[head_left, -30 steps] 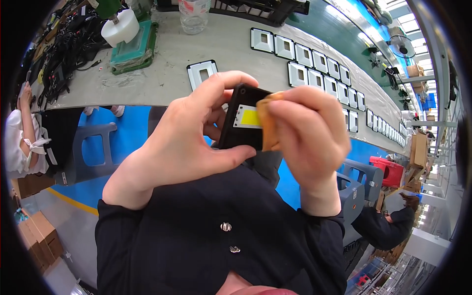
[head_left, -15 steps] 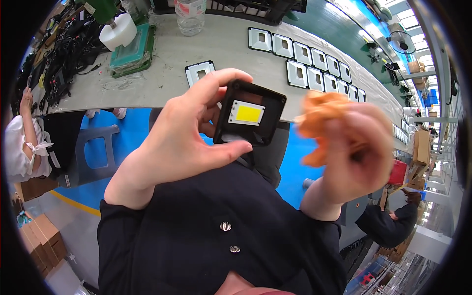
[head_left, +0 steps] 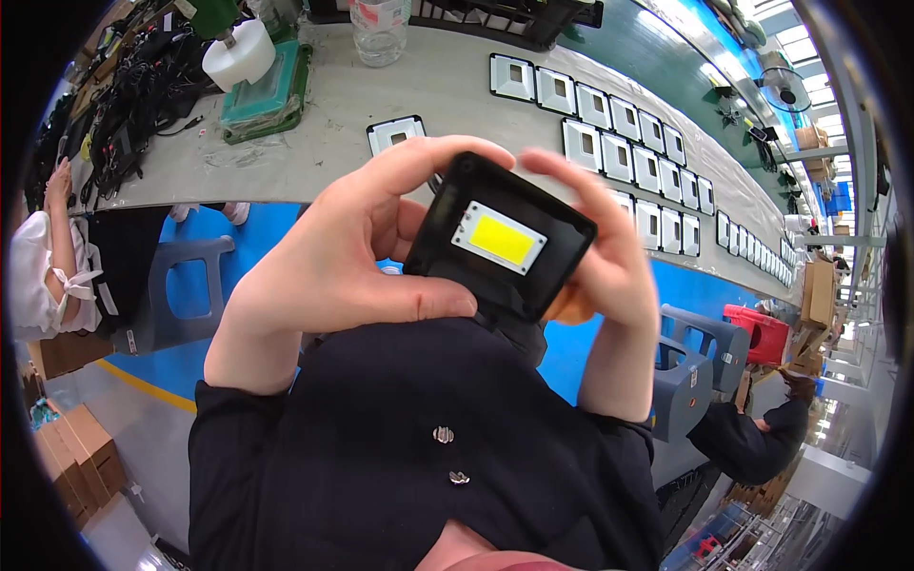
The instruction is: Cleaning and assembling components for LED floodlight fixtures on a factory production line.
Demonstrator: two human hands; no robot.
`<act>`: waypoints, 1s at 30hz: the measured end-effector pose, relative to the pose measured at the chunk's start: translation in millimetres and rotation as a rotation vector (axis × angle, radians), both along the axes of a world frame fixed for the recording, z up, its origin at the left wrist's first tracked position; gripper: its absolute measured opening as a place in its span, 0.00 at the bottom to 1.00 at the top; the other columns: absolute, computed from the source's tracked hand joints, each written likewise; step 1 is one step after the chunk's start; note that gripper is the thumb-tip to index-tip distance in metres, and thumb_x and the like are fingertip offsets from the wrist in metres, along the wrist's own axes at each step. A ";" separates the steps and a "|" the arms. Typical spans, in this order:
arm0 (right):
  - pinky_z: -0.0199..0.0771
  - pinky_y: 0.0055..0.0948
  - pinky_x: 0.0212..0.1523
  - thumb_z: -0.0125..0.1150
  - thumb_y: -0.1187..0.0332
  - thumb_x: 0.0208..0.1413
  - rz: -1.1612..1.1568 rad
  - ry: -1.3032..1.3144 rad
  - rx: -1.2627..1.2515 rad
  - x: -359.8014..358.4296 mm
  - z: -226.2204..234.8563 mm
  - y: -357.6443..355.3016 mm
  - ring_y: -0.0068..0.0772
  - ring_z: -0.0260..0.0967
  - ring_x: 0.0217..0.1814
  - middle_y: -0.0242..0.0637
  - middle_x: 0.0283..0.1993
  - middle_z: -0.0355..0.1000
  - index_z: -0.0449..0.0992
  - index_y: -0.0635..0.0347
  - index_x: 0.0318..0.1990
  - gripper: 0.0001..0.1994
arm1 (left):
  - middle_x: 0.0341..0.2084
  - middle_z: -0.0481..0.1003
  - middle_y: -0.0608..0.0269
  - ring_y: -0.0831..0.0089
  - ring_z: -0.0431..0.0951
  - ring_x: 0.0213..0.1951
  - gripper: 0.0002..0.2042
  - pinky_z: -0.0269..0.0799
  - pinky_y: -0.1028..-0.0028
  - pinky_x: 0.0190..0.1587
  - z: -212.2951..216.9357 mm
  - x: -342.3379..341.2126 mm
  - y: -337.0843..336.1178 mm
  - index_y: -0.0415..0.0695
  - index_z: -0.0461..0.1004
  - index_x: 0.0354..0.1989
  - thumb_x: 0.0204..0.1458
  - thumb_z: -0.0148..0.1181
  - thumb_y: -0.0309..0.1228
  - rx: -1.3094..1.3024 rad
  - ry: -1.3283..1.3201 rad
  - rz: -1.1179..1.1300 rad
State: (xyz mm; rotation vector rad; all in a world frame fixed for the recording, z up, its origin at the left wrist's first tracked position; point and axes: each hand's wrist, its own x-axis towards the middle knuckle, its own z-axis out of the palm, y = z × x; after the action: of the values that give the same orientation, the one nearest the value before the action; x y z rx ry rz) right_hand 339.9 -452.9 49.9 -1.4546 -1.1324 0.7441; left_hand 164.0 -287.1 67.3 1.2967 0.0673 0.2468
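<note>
White frames [head_left: 609, 119] crowd the bench [head_left: 314, 143] ahead.

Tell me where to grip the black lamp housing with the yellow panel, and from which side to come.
Grip the black lamp housing by its outer rim, on opposite edges, coming in from the sides. Its yellow panel faces the camera in the middle of the front, so fingers belong on the frame, off the panel. The left hand and right hand already hold it that way, tilted.
</note>
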 end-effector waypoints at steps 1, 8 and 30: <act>0.69 0.21 0.46 0.52 0.76 0.56 0.114 0.195 0.072 -9.0 -5.1 7.6 0.22 0.69 0.47 0.39 0.55 0.68 0.66 0.66 0.58 0.21 | 0.52 0.67 0.60 0.75 0.70 0.53 0.41 0.66 0.75 0.57 -2.1 0.1 0.3 0.34 0.58 0.61 0.35 0.72 0.18 -0.021 -0.024 -0.034; 0.76 0.29 0.45 0.60 0.67 0.57 0.248 0.952 0.208 8.8 -45.0 -0.8 0.32 0.75 0.44 0.42 0.44 0.75 0.74 0.68 0.44 0.13 | 0.52 0.63 0.56 0.74 0.77 0.44 0.37 0.77 0.80 0.42 -6.8 -1.5 9.0 0.37 0.58 0.62 0.40 0.65 0.12 0.085 0.032 -0.121; 0.79 0.30 0.42 0.57 0.69 0.57 -0.145 0.853 0.210 -24.6 -15.0 16.8 0.33 0.76 0.41 0.45 0.42 0.75 0.69 0.70 0.48 0.15 | 0.60 0.60 0.52 0.61 0.66 0.57 0.52 0.66 0.69 0.53 -33.6 8.2 3.7 0.39 0.52 0.66 0.28 0.77 0.35 0.936 -0.180 0.446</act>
State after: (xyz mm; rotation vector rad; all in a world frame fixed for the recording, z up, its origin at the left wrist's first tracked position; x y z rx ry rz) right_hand 315.3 -436.1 34.8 -0.8709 -0.4222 0.9734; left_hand 172.2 -283.4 33.7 2.1754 0.0916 0.8454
